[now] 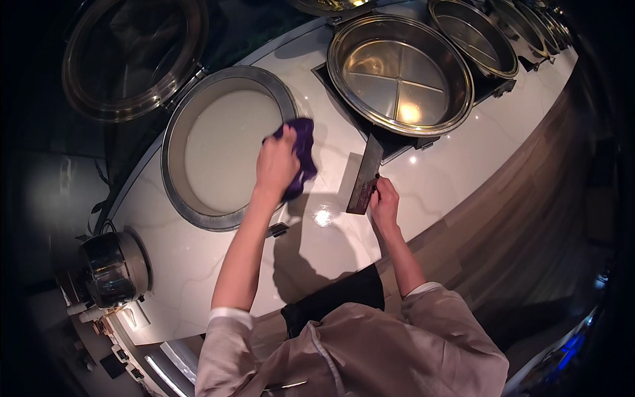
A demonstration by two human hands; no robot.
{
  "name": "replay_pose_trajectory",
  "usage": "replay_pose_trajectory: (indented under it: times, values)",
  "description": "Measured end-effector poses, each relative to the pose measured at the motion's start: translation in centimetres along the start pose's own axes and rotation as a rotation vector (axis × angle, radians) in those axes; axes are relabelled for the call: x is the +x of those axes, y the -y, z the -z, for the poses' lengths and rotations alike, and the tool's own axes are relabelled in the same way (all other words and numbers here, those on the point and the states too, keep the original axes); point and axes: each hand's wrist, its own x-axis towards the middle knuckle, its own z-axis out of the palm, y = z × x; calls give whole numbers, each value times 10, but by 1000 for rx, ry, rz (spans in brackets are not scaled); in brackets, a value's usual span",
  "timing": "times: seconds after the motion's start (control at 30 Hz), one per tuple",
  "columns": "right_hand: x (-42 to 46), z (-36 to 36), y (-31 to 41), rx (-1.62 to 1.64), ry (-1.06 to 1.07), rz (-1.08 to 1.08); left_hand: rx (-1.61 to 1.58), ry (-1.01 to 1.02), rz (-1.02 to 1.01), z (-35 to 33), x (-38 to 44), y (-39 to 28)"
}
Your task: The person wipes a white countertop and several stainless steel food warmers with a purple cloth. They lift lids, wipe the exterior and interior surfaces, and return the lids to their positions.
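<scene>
My left hand (278,164) grips a crumpled purple cloth (306,154) over the right side of a round chafing dish. The metal rim (171,183) of this dish surrounds a pale, whitish interior (228,149); whether that is a pan or cloudy liquid, I cannot tell. Its round lid (134,59) is hinged up at the far left, with a see-through middle. In my right hand (385,201) is a thin dark rectangular sign (366,178) that bears faint writing. The sign is tilted above the white marbled counter (317,248), right of the cloth.
A second round chafing dish (397,74), with a cross-shaped divider on its floor, sits beyond the sign. More chafing dishes (474,37) line the curved counter to the right. A shiny metal pot or warmer (114,268) stands at the left end. Wood-look flooring (476,238) runs along the counter's near edge.
</scene>
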Motion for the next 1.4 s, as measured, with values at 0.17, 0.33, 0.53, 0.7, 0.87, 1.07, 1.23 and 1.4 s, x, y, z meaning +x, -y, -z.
replay_pose_trajectory:
  times: [0.17,0.33,0.53,0.7,0.87,1.07,1.23,1.4]
  values:
    - [3,4,1,20,0,5,-13,-79,77,-6,39,-10]
    - [-4,4,-22,27,42,-76,-14,-41,82,1,-22,-34]
    - [-23,11,7,131,-84,-349,43,-20,189,8,-35,-41]
    - [-98,18,43,373,190,-426,108,-162,143,-6,10,-40]
    - [-103,23,90,541,591,-244,41,-223,161,-7,40,-46]
    - [-90,13,107,635,594,-17,-18,-138,267,6,-29,-52]
    - [-93,21,100,638,585,-65,2,-81,270,21,-84,-33]
    - [-100,10,102,619,585,-66,53,-91,247,14,-67,-37]
